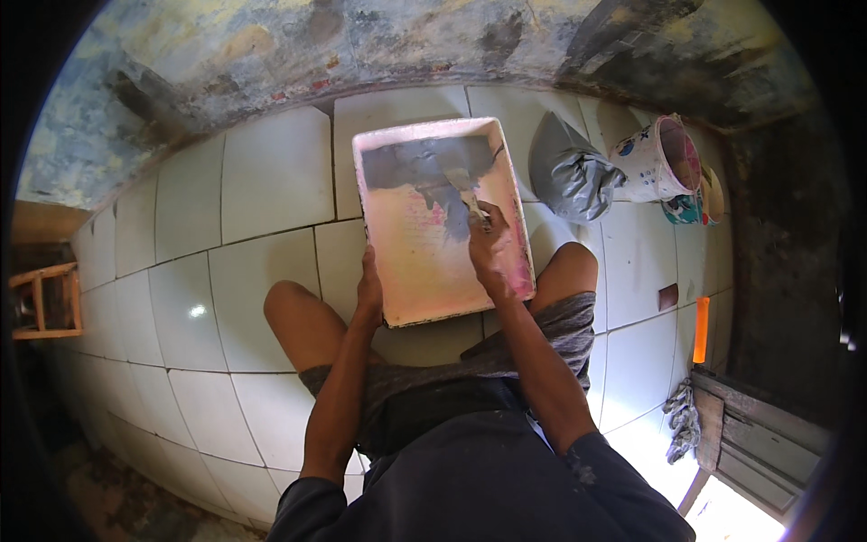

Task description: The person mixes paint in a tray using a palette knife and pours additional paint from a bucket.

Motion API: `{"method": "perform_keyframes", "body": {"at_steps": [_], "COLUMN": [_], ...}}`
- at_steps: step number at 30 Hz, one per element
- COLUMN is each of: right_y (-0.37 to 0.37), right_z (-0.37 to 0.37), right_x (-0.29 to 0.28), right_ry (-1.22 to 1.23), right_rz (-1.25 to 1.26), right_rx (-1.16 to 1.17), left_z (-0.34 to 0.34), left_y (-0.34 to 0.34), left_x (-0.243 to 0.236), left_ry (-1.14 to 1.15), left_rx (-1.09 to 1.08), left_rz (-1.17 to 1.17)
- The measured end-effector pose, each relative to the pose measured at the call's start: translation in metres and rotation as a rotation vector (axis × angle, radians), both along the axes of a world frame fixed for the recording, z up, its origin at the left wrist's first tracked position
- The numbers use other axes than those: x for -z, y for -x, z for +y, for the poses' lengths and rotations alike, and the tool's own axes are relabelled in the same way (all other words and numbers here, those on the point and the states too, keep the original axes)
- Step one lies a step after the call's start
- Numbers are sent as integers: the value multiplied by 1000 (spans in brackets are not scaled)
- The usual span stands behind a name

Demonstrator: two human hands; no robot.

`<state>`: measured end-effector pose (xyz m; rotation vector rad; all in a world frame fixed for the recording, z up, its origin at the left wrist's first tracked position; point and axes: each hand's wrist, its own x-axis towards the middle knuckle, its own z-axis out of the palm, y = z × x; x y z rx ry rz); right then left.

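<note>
A shallow pinkish tray point(420, 280) sits between my bent knees, with wet grey paste point(397, 163) across its far part and smeared toward the middle. My left hand point(368, 294) grips the tray's left side near the lower corner. My right hand point(488, 239) is closed on the handle of a putty knife point(465, 190), whose blade reaches into the grey paste at the tray's upper right.
White tiles point(190, 316) cover the floor below a mottled wall point(271, 54). At right are a crumpled grey bag point(578, 172), a tipped patterned bucket point(641, 167), an orange strip point(701, 330) and wooden boards point(759, 434). A wooden frame point(45, 303) stands far left.
</note>
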<state>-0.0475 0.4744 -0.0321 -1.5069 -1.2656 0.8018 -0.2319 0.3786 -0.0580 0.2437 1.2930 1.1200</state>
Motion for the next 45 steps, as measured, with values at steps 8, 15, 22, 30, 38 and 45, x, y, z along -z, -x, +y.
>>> {"method": "perform_keyframes", "body": {"at_steps": [8,15,22,30,38,45], "right_y": [-63,-73,-36,-64,-15,-48], "right_z": [-63,-83,-17,-54,-13,-14], "right_x": [-19,-5,-6,-28,-15,-52], "right_ry": [249,199,197,301,178,398], "right_rz": [-4,-60,-25,-146,-194,27], "right_rx": [-133,-170,-222,-241,-248,-130], "left_z": [-1,2,4,1,5,1], "left_y": [2,-1,-3,3,-4,1], "left_x": [-9,-11,-17,-4,-17,-14], "left_ry": [80,7,-62,8,4,-10], "left_rx": [16,32,46,69,2,20], "left_rz": [65,-19,-108,-40,-121,-83]}}
